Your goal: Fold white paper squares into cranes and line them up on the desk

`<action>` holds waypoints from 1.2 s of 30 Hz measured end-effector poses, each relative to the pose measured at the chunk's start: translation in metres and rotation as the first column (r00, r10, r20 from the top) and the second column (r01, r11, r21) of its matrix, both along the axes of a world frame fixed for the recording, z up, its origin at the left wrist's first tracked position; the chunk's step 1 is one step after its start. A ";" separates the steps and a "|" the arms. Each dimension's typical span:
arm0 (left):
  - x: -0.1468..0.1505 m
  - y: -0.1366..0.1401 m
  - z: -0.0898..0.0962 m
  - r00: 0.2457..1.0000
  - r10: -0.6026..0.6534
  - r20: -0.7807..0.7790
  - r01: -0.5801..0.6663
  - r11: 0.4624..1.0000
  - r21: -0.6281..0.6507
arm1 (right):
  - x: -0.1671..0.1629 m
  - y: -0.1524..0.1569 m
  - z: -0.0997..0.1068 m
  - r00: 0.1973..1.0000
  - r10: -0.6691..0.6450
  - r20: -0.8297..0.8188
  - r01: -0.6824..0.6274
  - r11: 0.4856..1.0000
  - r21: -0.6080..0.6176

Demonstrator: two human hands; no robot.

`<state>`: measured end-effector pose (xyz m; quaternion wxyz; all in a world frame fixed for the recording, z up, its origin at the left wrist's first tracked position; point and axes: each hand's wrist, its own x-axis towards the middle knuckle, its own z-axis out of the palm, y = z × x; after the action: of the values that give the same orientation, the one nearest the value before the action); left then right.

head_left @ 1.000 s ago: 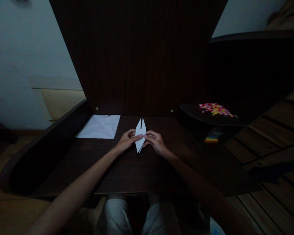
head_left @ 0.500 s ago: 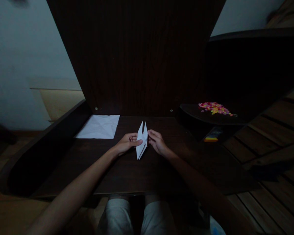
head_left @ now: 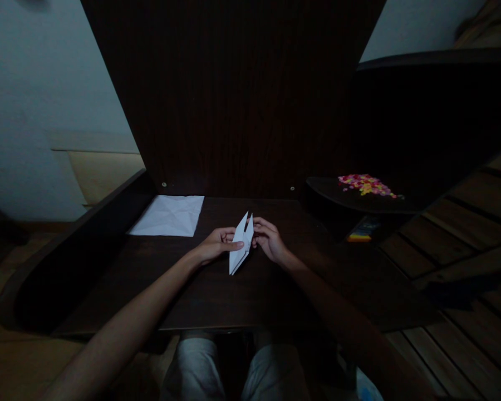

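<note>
- White sheet (head_left: 167, 217): lies flat on the counter (head_left: 217, 303), beyond and to the left of the left grip, untouched. Crease lines cross its face; no fold is standing in it.
- Left grip (head_left: 215, 245): closed around the folded paper, thumb on the near face, fingers behind.
- Folded paper (head_left: 237, 259): between the two grips, tilted, its lower end leaning left. Done: narrow, many-layered form, crisp edges, two slim points at the upper end split by a gap. Outstanding, in my judgement: the layers at the lower end and right edge stand apart, not pressed flush, so shaping appears well advanced but incomplete.
- Right grip (head_left: 269, 240): fingers part-curled at the paper's right edge. Cannot tell whether the fingertips pinch it or merely rest near it.
- Curved shelf (head_left: 323, 189): beyond and right of the right grip, bearing small pink, red and yellow pieces (head_left: 365, 185); neither grip touches them.
- Yellow-edged item (head_left: 359, 238): below that shelf, right of the right grip; too dark to identify.
</note>
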<state>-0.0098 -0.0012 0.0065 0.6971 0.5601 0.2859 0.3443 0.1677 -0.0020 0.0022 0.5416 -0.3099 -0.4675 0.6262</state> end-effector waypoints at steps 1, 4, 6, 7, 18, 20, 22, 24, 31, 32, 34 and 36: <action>0.000 0.000 0.000 1.000 0.005 -0.009 -0.005 1.000 -0.003 | 0.001 0.000 0.000 1.000 -0.007 0.005 0.007 1.000 0.009; 0.001 -0.001 -0.001 1.000 -0.004 -0.031 0.004 1.000 -0.006 | 0.003 0.000 0.000 1.000 -0.010 0.014 0.009 1.000 0.030; 0.001 -0.001 -0.001 0.999 -0.021 -0.037 0.021 1.000 -0.009 | 0.004 0.000 -0.001 1.000 -0.005 0.010 0.005 0.999 0.032; 0.001 -0.001 -0.001 0.999 -0.028 -0.037 0.028 1.000 -0.011 | 0.004 0.001 -0.002 1.000 -0.003 0.005 0.003 0.999 0.035; -0.001 0.000 -0.002 0.999 -0.009 -0.053 0.009 1.000 -0.006 | 0.002 0.000 -0.003 1.000 -0.004 0.030 0.001 0.995 0.100; -0.001 0.000 -0.002 0.998 -0.012 -0.054 0.011 1.000 -0.004 | 0.002 0.000 -0.003 0.999 -0.015 0.034 0.011 0.994 0.105; -0.001 0.001 -0.002 0.999 -0.013 -0.053 0.013 1.000 -0.001 | 0.002 0.000 -0.002 0.999 -0.020 0.038 0.016 0.994 0.109; -0.001 0.001 -0.002 0.999 -0.012 -0.052 0.012 1.000 0.002 | 0.002 0.000 -0.002 0.999 -0.022 0.040 0.017 0.994 0.108; 0.000 0.001 -0.001 0.999 0.026 -0.034 -0.026 1.000 0.005 | 0.002 0.000 -0.003 0.998 -0.065 0.026 0.062 0.992 0.112; 0.000 0.000 0.000 0.999 0.030 -0.032 -0.030 1.000 0.005 | 0.002 0.000 -0.003 0.997 -0.071 0.024 0.068 0.991 0.117; 0.001 0.000 0.000 0.998 0.049 -0.029 -0.049 0.999 0.008 | 0.002 0.000 -0.002 0.997 -0.079 0.020 0.076 0.989 0.129; 0.002 0.000 0.001 0.997 0.069 -0.025 -0.068 0.998 0.016 | 0.002 -0.001 -0.001 0.997 -0.082 0.013 0.080 0.988 0.132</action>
<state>-0.0081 -0.0017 0.0075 0.6770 0.5596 0.3113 0.3628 0.1694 -0.0026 0.0008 0.5813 -0.2982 -0.4996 0.5688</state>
